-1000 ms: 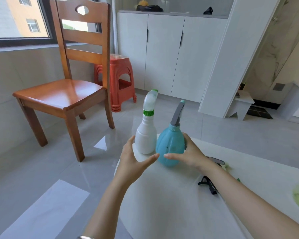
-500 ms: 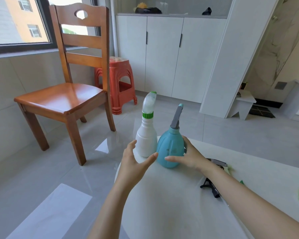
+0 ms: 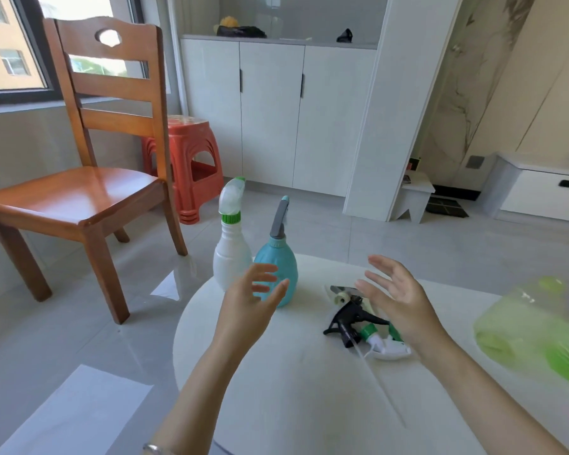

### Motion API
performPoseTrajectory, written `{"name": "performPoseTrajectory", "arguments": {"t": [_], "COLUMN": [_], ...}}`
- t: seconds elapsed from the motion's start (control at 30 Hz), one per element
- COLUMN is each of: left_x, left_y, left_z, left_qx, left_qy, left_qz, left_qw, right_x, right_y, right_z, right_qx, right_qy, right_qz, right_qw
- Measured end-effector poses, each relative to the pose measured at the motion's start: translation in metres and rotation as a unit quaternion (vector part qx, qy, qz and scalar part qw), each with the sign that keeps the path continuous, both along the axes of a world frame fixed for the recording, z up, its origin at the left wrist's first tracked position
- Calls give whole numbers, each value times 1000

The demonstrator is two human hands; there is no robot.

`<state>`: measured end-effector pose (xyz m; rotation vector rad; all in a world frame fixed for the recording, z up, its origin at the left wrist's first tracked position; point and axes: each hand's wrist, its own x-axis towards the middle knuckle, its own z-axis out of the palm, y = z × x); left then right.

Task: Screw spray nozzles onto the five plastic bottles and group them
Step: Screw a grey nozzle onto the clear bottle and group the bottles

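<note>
A white bottle (image 3: 231,257) with a green collar and clear nozzle stands upright at the far left corner of the white table (image 3: 303,399). A teal round bottle (image 3: 281,264) with a grey nozzle stands touching it on the right. My left hand (image 3: 253,298) hovers open just in front of the teal bottle, holding nothing. My right hand (image 3: 398,298) is open and raised over loose nozzles: a black trigger nozzle (image 3: 349,320) and a white and green one (image 3: 386,346). A blurred green bottle (image 3: 536,326) lies at the right edge.
A wooden chair (image 3: 79,192) stands on the floor left of the table, with red stools (image 3: 191,165) behind it. White cabinets (image 3: 273,113) line the back wall. The table's rounded left edge drops to grey tiles.
My right hand let go of the teal bottle and moved right, over the loose nozzles. My left hand drew back slightly. The view swung right, bringing the green bottle into sight.
</note>
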<state>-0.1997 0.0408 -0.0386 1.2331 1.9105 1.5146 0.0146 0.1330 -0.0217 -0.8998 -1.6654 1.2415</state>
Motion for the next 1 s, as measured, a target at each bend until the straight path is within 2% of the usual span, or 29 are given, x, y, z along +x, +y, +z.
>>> {"name": "performPoseTrajectory", "arguments": {"t": [0.1, 0.2, 0.33, 0.43, 0.77, 1.0], "left_x": [33, 65, 99, 119, 164, 165], "left_y": [5, 11, 22, 31, 45, 46], "left_z": [-2, -8, -10, -11, -24, -24], "left_qx": [-4, -5, 5, 23, 23, 12], "left_qy": [43, 83, 119, 123, 128, 124], "left_qz": [-37, -78, -116, -139, -167, -161], "left_qw": [998, 993, 986, 982, 977, 979], "right_x": [45, 85, 129, 155, 185, 187], "right_y": [-13, -15, -4, 11, 54, 59], "right_z": [3, -1, -1, 0, -24, -33], "right_qx": [49, 109, 171, 218, 67, 73], "right_qy": [14, -11, -45, -60, -44, -87], "right_qz": [-55, -137, -266, -316, -287, -299], "right_qw": [997, 984, 948, 921, 955, 947]}}
